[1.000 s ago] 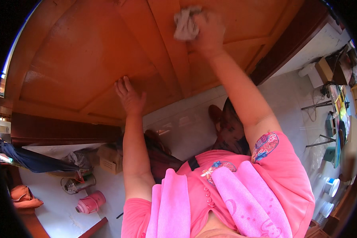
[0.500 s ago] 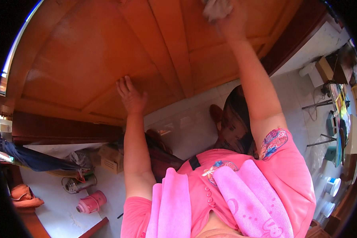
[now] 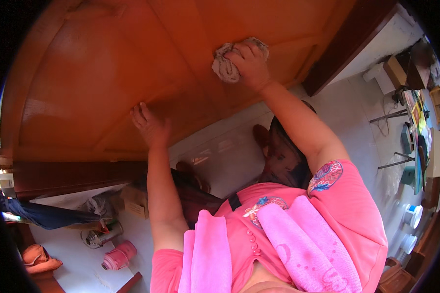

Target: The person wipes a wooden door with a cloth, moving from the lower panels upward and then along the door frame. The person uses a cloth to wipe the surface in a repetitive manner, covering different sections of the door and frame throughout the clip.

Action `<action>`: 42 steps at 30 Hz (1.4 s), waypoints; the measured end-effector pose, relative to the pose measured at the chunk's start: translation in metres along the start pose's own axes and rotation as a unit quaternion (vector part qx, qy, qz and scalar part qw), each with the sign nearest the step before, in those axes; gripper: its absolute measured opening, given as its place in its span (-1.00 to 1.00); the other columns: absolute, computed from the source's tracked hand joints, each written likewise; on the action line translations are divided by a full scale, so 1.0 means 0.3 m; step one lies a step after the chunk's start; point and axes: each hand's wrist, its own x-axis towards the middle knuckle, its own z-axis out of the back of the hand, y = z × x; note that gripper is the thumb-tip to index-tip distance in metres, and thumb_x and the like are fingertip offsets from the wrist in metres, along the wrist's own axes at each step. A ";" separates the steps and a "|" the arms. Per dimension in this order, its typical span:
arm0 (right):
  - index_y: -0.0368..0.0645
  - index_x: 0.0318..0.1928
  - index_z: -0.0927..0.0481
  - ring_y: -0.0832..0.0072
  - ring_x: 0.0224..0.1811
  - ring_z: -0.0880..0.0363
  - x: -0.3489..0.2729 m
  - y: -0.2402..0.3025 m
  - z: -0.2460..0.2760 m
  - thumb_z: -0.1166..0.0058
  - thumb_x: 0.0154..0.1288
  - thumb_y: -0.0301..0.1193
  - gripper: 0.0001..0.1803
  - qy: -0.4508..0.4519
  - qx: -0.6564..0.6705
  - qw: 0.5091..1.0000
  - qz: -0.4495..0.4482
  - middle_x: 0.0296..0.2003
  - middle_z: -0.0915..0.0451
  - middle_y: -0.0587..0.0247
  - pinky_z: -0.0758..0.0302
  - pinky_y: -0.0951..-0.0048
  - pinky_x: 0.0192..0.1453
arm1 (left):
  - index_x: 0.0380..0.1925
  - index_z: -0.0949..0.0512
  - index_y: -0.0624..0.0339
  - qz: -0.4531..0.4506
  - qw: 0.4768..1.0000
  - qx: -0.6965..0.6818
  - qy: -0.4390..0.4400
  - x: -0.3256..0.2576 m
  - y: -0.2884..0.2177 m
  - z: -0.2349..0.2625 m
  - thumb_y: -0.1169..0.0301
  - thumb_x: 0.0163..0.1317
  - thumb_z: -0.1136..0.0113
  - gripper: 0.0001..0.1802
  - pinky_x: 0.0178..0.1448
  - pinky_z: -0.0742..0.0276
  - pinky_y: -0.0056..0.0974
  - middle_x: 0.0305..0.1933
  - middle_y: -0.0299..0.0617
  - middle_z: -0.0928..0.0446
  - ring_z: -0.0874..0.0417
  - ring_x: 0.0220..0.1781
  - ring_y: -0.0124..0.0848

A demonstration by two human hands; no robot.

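Observation:
Before me stands a large orange-brown wooden door (image 3: 107, 63) with raised panel mouldings. My right hand (image 3: 250, 62) presses a crumpled, greyish cloth (image 3: 227, 67) against its surface, fingers wrapped over the folds. Lower and to the left, my left hand (image 3: 150, 126) rests on the door with its fingers stretched out and nothing in it. A pink towel (image 3: 303, 239) hangs around my neck over my pink shirt.
Dark wooden frame pieces border the door (image 3: 78, 173). At lower left are a pink thermos (image 3: 120, 255), a cardboard box (image 3: 134, 200) and an orange-brown bag (image 3: 39, 259). Pale floor tiles (image 3: 220, 156) lie below. A cluttered folding table (image 3: 415, 132) stands at right.
My right hand has brought the cloth down and to the left across the door. My left hand has shifted slightly left and down, still against the wood.

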 end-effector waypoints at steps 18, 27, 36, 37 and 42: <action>0.04 -0.08 -0.63 0.06 0.14 -0.45 -0.094 -0.672 0.187 -0.45 -0.17 -0.31 -0.49 -0.085 -0.229 0.954 -0.172 -0.01 -0.59 0.20 -0.37 0.08 0.24 | 0.51 0.05 0.15 -0.011 0.999 0.033 0.032 -0.003 0.001 0.014 0.28 0.02 -0.37 0.09 0.58 0.01 0.05 0.54 0.05 0.06 0.20 0.60 0.12; 0.05 -0.04 -0.61 0.05 0.15 -0.43 -0.032 -0.211 0.043 -0.40 -0.21 -0.43 -0.43 0.032 -0.044 0.993 -0.105 0.05 -0.54 0.18 -0.37 0.01 0.21 | 0.50 0.07 0.21 -0.001 0.999 0.032 0.026 -0.008 0.004 0.015 0.24 0.02 -0.39 0.12 0.59 0.01 0.02 0.56 0.09 0.10 0.20 0.61 0.12; 0.08 0.04 -0.60 0.06 0.17 -0.42 0.020 0.070 0.044 -0.31 -0.22 -0.58 -0.34 0.136 0.005 0.990 0.021 0.11 -0.50 0.22 -0.41 0.07 0.19 | 0.51 0.06 0.14 -0.020 0.998 0.054 0.019 -0.007 0.037 0.017 0.24 0.00 -0.41 0.13 0.59 -0.03 -0.03 0.56 0.04 0.09 0.23 0.61 0.11; 0.09 0.05 -0.60 0.06 0.18 -0.41 0.018 0.044 0.058 -0.31 -0.21 -0.59 -0.34 0.136 -0.018 0.990 0.019 0.12 -0.50 0.22 -0.41 0.07 0.19 | 0.51 0.06 0.14 -0.018 0.998 0.053 0.022 -0.008 0.036 0.023 0.24 0.00 -0.41 0.13 0.58 -0.04 -0.02 0.56 0.04 0.08 0.22 0.61 0.11; 0.16 0.02 -0.62 0.08 0.16 -0.43 -0.042 -0.237 0.134 -0.28 -0.14 -0.59 -0.39 0.100 -0.092 0.990 -0.018 0.10 -0.51 0.26 -0.43 0.05 0.16 | 0.51 0.06 0.14 -0.017 0.999 0.037 0.032 -0.012 0.018 0.039 0.23 0.00 -0.41 0.13 0.58 -0.05 -0.03 0.56 0.04 0.08 0.22 0.61 0.10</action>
